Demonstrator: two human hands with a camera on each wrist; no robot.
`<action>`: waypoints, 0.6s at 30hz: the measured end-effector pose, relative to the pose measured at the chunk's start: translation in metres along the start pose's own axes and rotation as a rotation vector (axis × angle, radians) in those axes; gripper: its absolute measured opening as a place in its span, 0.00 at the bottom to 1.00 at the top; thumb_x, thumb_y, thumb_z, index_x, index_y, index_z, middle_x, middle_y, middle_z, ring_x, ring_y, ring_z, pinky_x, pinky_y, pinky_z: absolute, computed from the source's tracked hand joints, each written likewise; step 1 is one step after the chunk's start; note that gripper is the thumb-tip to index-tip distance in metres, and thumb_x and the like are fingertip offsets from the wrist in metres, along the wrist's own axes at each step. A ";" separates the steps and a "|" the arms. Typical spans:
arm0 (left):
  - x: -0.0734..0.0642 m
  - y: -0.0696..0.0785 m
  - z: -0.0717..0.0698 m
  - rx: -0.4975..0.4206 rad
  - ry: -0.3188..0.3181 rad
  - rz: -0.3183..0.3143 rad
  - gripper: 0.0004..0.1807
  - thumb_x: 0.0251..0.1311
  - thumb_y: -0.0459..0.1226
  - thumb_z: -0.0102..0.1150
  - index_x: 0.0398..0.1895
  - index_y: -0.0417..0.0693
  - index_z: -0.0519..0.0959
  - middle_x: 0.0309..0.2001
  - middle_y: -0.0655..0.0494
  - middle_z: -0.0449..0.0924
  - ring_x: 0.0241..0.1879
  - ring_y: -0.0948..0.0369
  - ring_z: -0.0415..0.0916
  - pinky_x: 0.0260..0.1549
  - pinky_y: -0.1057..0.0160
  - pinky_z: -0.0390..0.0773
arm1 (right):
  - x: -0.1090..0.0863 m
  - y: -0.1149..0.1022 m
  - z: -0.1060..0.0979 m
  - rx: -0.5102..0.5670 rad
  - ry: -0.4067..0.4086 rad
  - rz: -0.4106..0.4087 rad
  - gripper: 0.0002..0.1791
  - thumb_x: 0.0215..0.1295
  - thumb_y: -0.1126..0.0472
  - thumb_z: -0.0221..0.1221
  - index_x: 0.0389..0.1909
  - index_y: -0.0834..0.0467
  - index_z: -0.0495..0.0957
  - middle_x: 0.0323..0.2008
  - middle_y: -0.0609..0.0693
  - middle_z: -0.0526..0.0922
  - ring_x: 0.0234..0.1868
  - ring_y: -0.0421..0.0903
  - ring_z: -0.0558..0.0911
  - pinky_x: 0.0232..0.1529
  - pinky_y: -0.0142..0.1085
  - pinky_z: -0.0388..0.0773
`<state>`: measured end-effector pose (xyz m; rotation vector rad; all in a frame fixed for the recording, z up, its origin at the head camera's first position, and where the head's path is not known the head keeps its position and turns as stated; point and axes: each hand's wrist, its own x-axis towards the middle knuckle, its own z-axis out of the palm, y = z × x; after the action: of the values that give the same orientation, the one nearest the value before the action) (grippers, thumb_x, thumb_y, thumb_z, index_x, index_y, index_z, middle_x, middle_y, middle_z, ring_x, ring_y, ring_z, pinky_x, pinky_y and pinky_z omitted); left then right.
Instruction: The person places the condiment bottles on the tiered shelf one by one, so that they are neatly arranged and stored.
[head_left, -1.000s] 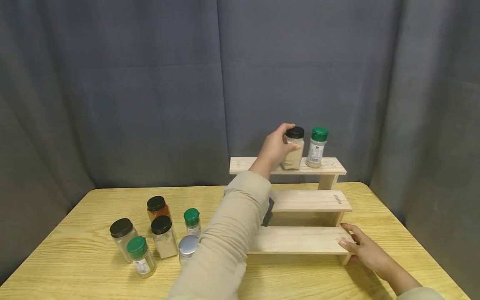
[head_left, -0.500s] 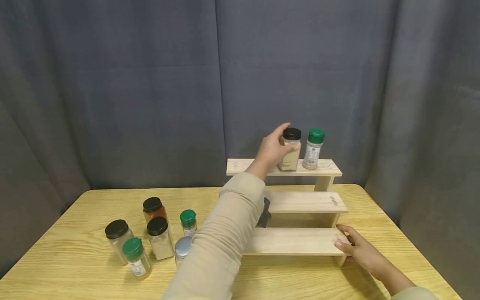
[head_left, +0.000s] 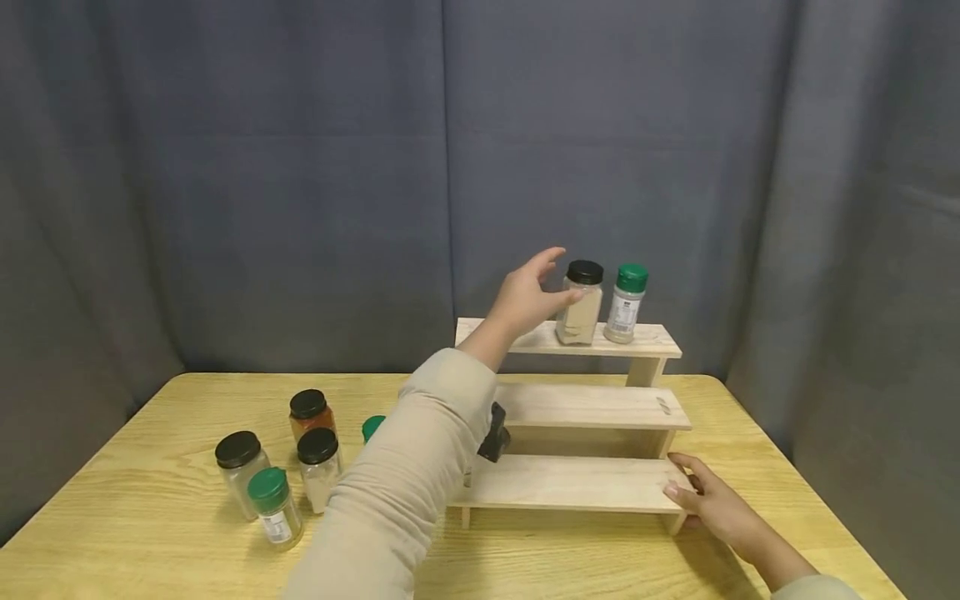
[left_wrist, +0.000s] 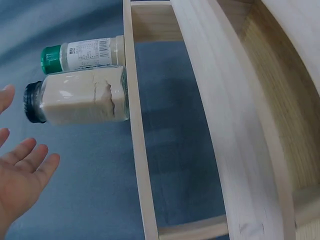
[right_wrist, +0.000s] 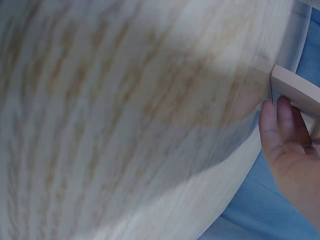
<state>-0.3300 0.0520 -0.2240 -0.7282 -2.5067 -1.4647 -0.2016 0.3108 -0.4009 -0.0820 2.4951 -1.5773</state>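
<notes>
My left hand (head_left: 520, 302) is spread beside a glass jar (head_left: 581, 312) with a black lid and pale powder, upright on the top shelf of a wooden three-step rack (head_left: 592, 407). In the left wrist view its fingers (left_wrist: 37, 167) stand apart from the jar (left_wrist: 80, 97). Right of that jar is a green-capped spice bottle (head_left: 626, 307) with a white label, also upright. My right hand (head_left: 722, 507) grips the right end of the lowest shelf, thumb over its front corner. The right wrist view shows the fingers of this hand (right_wrist: 290, 155) at a board's edge.
On the left of the wooden table (head_left: 150, 542) stand black-lidded jars, one with orange-red powder (head_left: 311, 415), one pale (head_left: 318, 475), and another (head_left: 242, 471). A green-capped bottle (head_left: 276, 508) is in front. My left sleeve partly covers another green cap (head_left: 372, 427). Grey curtains (head_left: 300, 208) hang behind.
My left hand has let go of the black-lidded jar and drawn back to the left. The jar stays on the top shelf. The right hand keeps its hold on the rack.
</notes>
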 end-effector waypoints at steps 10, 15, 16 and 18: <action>-0.028 0.003 -0.025 0.004 -0.024 0.007 0.31 0.49 0.45 0.60 0.59 0.61 0.62 0.58 0.60 0.63 0.56 0.65 0.60 0.50 0.60 0.65 | 0.000 -0.002 -0.003 0.015 -0.005 -0.015 0.34 0.63 0.60 0.48 0.61 0.69 0.41 0.48 0.73 0.60 0.40 0.56 0.74 0.37 0.45 0.74; -0.042 0.005 -0.035 -0.028 -0.028 0.063 0.30 0.49 0.44 0.60 0.58 0.59 0.63 0.57 0.58 0.64 0.55 0.65 0.61 0.48 0.64 0.67 | 0.001 -0.004 -0.003 0.027 0.003 -0.014 0.34 0.63 0.61 0.48 0.61 0.69 0.40 0.48 0.73 0.60 0.40 0.56 0.74 0.37 0.46 0.73; -0.045 0.005 -0.037 -0.032 -0.026 0.079 0.30 0.50 0.43 0.60 0.58 0.58 0.63 0.57 0.58 0.64 0.55 0.65 0.62 0.48 0.65 0.67 | 0.000 -0.004 -0.002 0.029 0.005 -0.012 0.34 0.63 0.61 0.48 0.61 0.69 0.40 0.48 0.73 0.61 0.40 0.56 0.74 0.37 0.46 0.73; -0.051 0.006 -0.042 -0.046 -0.027 0.102 0.29 0.50 0.42 0.59 0.58 0.56 0.63 0.57 0.56 0.65 0.54 0.64 0.62 0.48 0.66 0.66 | 0.000 -0.005 -0.001 0.032 0.004 -0.013 0.35 0.63 0.61 0.49 0.61 0.69 0.40 0.48 0.73 0.61 0.41 0.56 0.74 0.38 0.46 0.73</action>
<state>-0.2874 0.0019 -0.2169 -0.8756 -2.4232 -1.4924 -0.2019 0.3099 -0.3959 -0.0915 2.4763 -1.6235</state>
